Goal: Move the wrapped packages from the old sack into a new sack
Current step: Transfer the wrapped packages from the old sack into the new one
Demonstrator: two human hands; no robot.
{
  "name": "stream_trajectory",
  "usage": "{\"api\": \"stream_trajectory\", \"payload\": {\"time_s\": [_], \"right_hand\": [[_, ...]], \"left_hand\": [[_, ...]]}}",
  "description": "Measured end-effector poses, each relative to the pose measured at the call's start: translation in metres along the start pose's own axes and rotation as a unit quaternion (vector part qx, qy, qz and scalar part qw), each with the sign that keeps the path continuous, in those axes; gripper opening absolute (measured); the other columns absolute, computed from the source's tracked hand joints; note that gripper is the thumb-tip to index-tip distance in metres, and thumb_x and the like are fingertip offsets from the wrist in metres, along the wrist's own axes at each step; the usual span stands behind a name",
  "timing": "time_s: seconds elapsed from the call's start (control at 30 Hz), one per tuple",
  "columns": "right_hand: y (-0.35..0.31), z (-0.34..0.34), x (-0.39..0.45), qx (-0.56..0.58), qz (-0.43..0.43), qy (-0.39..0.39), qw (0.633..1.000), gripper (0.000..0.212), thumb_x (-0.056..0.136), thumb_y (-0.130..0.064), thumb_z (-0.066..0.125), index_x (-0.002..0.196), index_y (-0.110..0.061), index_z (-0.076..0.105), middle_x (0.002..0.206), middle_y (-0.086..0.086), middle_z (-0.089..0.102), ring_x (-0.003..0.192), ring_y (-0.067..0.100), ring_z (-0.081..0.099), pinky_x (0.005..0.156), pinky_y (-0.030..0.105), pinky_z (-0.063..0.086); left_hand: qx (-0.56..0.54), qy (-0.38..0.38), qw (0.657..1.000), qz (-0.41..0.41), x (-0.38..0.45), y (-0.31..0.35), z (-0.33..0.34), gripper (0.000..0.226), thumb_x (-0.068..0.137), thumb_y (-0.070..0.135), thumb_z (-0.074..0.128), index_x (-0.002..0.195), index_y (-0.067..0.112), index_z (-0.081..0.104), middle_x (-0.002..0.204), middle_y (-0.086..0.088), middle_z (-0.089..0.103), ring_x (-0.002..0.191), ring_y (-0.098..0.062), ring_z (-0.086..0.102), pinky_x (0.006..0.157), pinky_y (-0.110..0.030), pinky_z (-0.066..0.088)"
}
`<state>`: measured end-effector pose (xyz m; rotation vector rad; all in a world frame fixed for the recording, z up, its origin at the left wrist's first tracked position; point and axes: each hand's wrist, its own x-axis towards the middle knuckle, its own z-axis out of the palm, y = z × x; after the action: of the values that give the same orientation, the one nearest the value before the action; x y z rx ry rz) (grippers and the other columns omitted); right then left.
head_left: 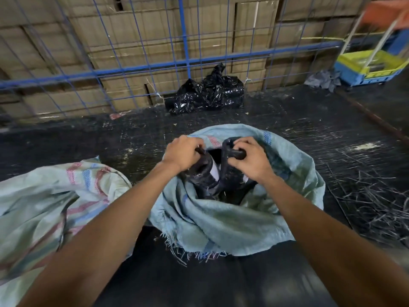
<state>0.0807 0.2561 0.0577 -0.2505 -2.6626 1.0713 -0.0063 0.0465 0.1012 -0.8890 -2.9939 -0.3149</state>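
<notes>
Two black-wrapped packages stand in the mouth of a blue woven sack [232, 218], side by side, tops level with the hands. Left package [202, 171]: upright roll, white label patch on its side; left hand [182, 152] grips its top end, fingers curled over it. Right package [230, 165]: just beside the first, its upper end bent over; right hand [249, 161] grips that bent end, thumb and fingers wrapped round it. Hands apart, each on its own package, both over the sack opening. Sack rim frayed on the side nearest the person. Second woven sack [55, 202], striped pink and blue, lies slack beyond the left forearm, contents not visible. Beyond the hands: crumpled black plastic bag [208, 91] against a blue wire cage [141, 67] holding cardboard cartons [155, 29]. Far beyond the right hand, a blue and yellow trolley [369, 67].
</notes>
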Motion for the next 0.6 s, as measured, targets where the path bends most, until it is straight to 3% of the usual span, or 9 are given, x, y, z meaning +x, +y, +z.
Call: {"api": "stream_trajectory", "payload": {"time_s": [0.1, 0.17, 0.23, 0.33, 0.43, 0.47, 0.53, 0.57, 0.6], "right_hand": [[-0.040, -0.004, 0.006, 0.081, 0.019, 0.100, 0.992, 0.018, 0.074, -0.021, 0.077, 0.082, -0.011, 0.064, 0.104, -0.001, 0.050, 0.095, 0.012, 0.052, 0.088, 0.023, 0.036], [-0.073, 0.003, 0.010, 0.118, 0.009, 0.121, 0.986, 0.020, 0.076, -0.019, 0.076, 0.081, -0.007, 0.061, 0.101, 0.005, 0.050, 0.091, 0.011, 0.049, 0.081, 0.021, 0.034], [-0.109, 0.018, 0.012, 0.142, -0.012, 0.106, 0.984, 0.020, 0.078, -0.020, 0.075, 0.079, -0.010, 0.058, 0.099, 0.006, 0.051, 0.085, 0.006, 0.047, 0.076, 0.017, 0.034], [-0.166, 0.060, 0.007, 0.184, -0.044, 0.029, 0.982, 0.016, 0.081, -0.021, 0.075, 0.081, -0.017, 0.059, 0.099, 0.005, 0.051, 0.082, 0.001, 0.047, 0.077, 0.014, 0.036], [-0.212, 0.123, -0.005, 0.230, -0.027, -0.069, 0.970, 0.023, 0.081, -0.030, 0.076, 0.093, -0.013, 0.065, 0.100, 0.004, 0.056, 0.088, 0.010, 0.056, 0.080, 0.021, 0.040], [-0.230, 0.149, -0.012, 0.265, 0.005, -0.113, 0.958, 0.032, 0.079, -0.037, 0.076, 0.099, -0.013, 0.067, 0.101, 0.003, 0.061, 0.092, 0.013, 0.060, 0.080, 0.023, 0.043], [-0.253, 0.190, -0.026, 0.332, 0.082, -0.179, 0.922, 0.045, 0.078, -0.040, 0.076, 0.112, -0.013, 0.068, 0.103, 0.000, 0.069, 0.096, 0.017, 0.067, 0.075, 0.023, 0.049], [-0.267, 0.215, -0.034, 0.356, 0.109, -0.203, 0.906, 0.040, 0.079, -0.038, 0.076, 0.112, -0.016, 0.068, 0.099, -0.002, 0.071, 0.095, 0.018, 0.069, 0.072, 0.024, 0.049], [-0.272, 0.228, -0.040, 0.371, 0.132, -0.210, 0.895, 0.029, 0.082, -0.035, 0.075, 0.107, -0.021, 0.069, 0.093, -0.006, 0.072, 0.090, 0.016, 0.069, 0.071, 0.026, 0.050]], "left_hand": [[-0.166, 0.087, 0.980, -0.059, -0.018, -0.046, -0.024, 0.030, 0.086, 0.014, 0.063, 0.108, 0.033, 0.073, 0.100, -0.001, 0.075, 0.096, -0.025, 0.068, 0.085, -0.037, 0.055], [-0.314, 0.118, 0.935, -0.112, -0.036, -0.089, -0.030, 0.027, 0.089, 0.004, 0.063, 0.096, 0.027, 0.074, 0.085, 0.009, 0.075, 0.087, -0.014, 0.070, 0.079, -0.024, 0.053], [-0.471, 0.142, 0.850, -0.186, -0.063, -0.137, -0.028, 0.031, 0.094, -0.005, 0.057, 0.091, 0.023, 0.070, 0.071, 0.016, 0.072, 0.069, -0.003, 0.069, 0.068, -0.018, 0.051], [-0.626, 0.119, 0.710, -0.300, -0.126, -0.204, -0.022, 0.018, 0.102, 0.012, 0.047, 0.108, 0.013, 0.064, 0.068, 0.006, 0.073, 0.063, -0.011, 0.067, 0.050, -0.023, 0.054], [-0.689, 0.104, 0.589, -0.409, -0.200, -0.263, -0.004, 0.038, 0.103, 0.022, 0.040, 0.077, 0.013, 0.067, 0.058, 0.001, 0.068, 0.056, -0.013, 0.064, 0.046, -0.021, 0.052], [-0.707, 0.122, 0.539, -0.440, -0.226, -0.285, 0.001, 0.046, 0.103, 0.024, 0.040, 0.067, 0.014, 0.065, 0.061, -0.001, 0.065, 0.053, -0.014, 0.062, 0.048, -0.024, 0.053], [-0.730, 0.161, 0.438, -0.500, -0.267, -0.316, 0.010, 0.044, 0.102, 0.033, 0.043, 0.068, 0.014, 0.062, 0.070, -0.005, 0.061, 0.061, -0.019, 0.061, 0.059, -0.034, 0.055], [-0.726, 0.172, 0.404, -0.529, -0.285, -0.337, 0.009, 0.039, 0.101, 0.036, 0.046, 0.077, 0.011, 0.063, 0.075, -0.011, 0.064, 0.071, -0.024, 0.062, 0.070, -0.041, 0.056], [-0.727, 0.162, 0.392, -0.540, -0.296, -0.350, 0.010, 0.036, 0.100, 0.039, 0.049, 0.090, 0.008, 0.066, 0.088, -0.018, 0.068, 0.084, -0.031, 0.064, 0.081, -0.049, 0.056]]}}
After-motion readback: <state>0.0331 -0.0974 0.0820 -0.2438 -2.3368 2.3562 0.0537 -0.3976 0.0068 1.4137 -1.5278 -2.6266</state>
